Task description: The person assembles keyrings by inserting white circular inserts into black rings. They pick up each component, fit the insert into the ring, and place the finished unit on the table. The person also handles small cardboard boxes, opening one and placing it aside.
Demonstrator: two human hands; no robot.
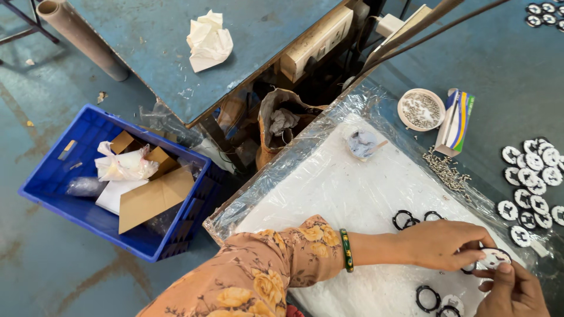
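Both hands meet at lower right of frame on one small white round disc [494, 257] with dark markings. Left hand [442, 243] comes in across the sheet, its grip pinched narrow on the disc's upper left edge; the fingertips [482, 245] cover part of it. Right hand [512, 290] is below it at the bottom edge, thumb and finger closed on the disc's lower side. I read the disc as light, thin and stiff, probably smooth-faced, so I'd take it by the rim rather than the face; small enough to slip out if pinched off-centre. A dark ring [468, 269] seems tucked just under the left hand, mostly hidden. More black rings [427, 298] lie loose near the hands, others [403, 219] just above the wrist. All of this sits on a white pad wrapped in clear plastic film [329, 176] on the tabletop. Right edge: a batch of finished black-and-white discs [531, 188]. Upper right: a white bowl of small screws [420, 109], loose screws [446, 170] spilled beside a small carton [457, 122]. Left of frame: a blue crate [88, 126] holding cardboard and paper, standing on the floor.
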